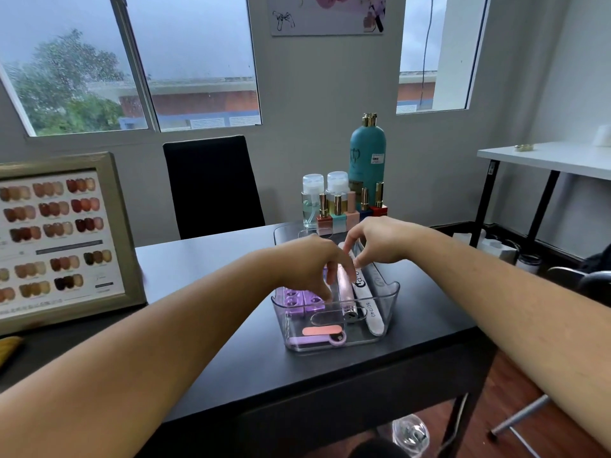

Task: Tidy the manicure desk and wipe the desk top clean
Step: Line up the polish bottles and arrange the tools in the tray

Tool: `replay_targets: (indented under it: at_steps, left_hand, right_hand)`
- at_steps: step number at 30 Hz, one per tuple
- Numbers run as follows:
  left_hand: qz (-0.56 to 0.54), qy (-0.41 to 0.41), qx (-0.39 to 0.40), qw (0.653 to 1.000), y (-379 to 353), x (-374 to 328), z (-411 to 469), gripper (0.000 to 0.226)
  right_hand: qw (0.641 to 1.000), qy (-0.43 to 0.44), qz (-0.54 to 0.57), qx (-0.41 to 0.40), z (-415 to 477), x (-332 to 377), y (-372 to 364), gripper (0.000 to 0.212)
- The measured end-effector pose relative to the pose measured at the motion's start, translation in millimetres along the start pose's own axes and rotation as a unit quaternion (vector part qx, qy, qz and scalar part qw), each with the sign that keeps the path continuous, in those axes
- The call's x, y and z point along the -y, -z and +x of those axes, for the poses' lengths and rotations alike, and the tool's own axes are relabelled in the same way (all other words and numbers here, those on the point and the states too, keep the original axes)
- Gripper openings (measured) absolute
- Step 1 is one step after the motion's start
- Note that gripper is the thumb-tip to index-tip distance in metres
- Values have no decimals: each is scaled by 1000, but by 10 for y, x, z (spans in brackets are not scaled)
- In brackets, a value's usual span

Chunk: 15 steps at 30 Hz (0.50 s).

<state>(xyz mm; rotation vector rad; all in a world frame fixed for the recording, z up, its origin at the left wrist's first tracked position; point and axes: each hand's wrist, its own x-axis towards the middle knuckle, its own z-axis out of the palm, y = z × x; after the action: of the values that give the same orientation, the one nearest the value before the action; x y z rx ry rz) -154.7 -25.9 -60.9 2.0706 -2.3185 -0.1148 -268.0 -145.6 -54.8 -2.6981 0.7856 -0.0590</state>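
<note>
A clear plastic bin (pixel 390 294) stands on the black desk (pixel 205 269). It holds a purple block (pixel 299 300), a pink pen-shaped tool (pixel 345 285), white nail files (pixel 370 309) and a small pink file (pixel 320 331). My left hand (pixel 307 262) reaches down into the bin, fingertips apart, by the purple block and the pink tool. My right hand (pixel 380 242) hovers over the bin's far end, its fingers pinching the top of a white nail file.
Another clear tray (pixel 281 233) behind the bin carries nail polish bottles (pixel 350 211), two pump bottles (pixel 312 200) and a tall teal bottle (pixel 367 160). A framed nail colour chart (pixel 59 239) leans at left. A black chair (pixel 211 183) faces the desk; a white table (pixel 545 158) stands at right.
</note>
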Motion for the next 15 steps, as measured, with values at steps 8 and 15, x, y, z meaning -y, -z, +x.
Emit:
replay_targets:
  at_steps: [8, 15]
  left_hand:
    - [15, -23, -18, 999, -51, 3, 124, 30]
    - [23, -46, -2, 999, -8, -78, 133, 26]
  right_hand:
    - [1000, 9, 0, -12, 13, -9, -36, 28]
    - [1000, -1, 0, -10, 29, 22, -24, 28]
